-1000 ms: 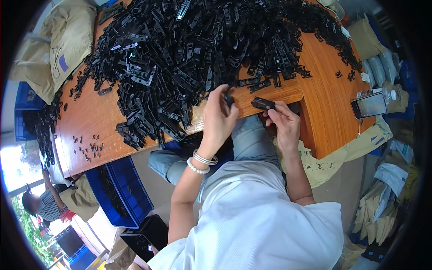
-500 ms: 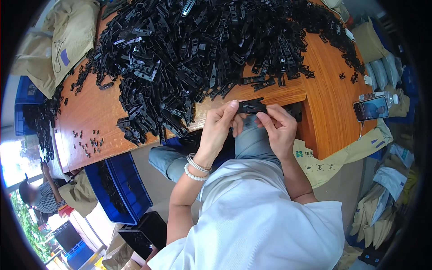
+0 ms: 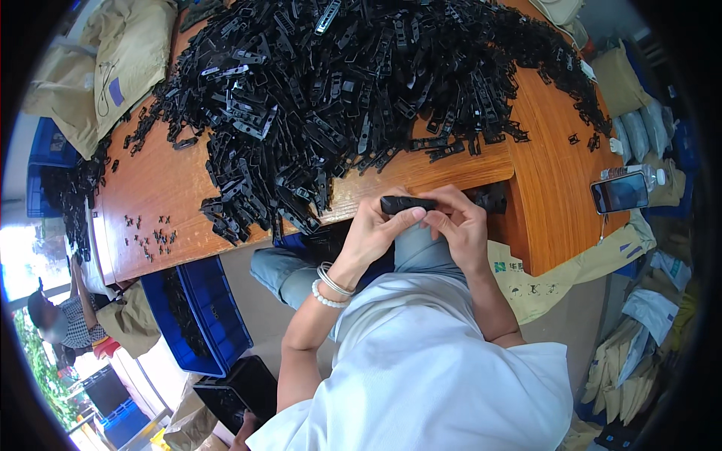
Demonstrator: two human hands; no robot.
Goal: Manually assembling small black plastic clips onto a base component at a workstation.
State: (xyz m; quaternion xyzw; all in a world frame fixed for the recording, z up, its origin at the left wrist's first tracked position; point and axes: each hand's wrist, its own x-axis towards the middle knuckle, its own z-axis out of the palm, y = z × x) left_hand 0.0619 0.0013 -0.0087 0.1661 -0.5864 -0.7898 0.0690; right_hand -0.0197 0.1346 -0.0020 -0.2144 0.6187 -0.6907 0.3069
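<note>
A narrow black plastic part is held just off the table's front edge, above my lap. My left hand is closed round its left end, the thumb lying along the lower side. My right hand pinches the other end between thumb and fingers. A smooth, dark side of the part shows, and the fingertips behind it are partly hidden. Beyond my hands, a large heap of similar black plastic parts covers much of the wooden table.
Small dark pieces lie scattered at the table's left. A phone and a clear bottle are at the right edge. Blue crates stand below left, brown sacks at the far left. Another person is at the lower left.
The black part has been turned over, from a side with raised detail to a smooth one. Both hands have come slightly nearer to me, and my left thumb now lies along the part.
</note>
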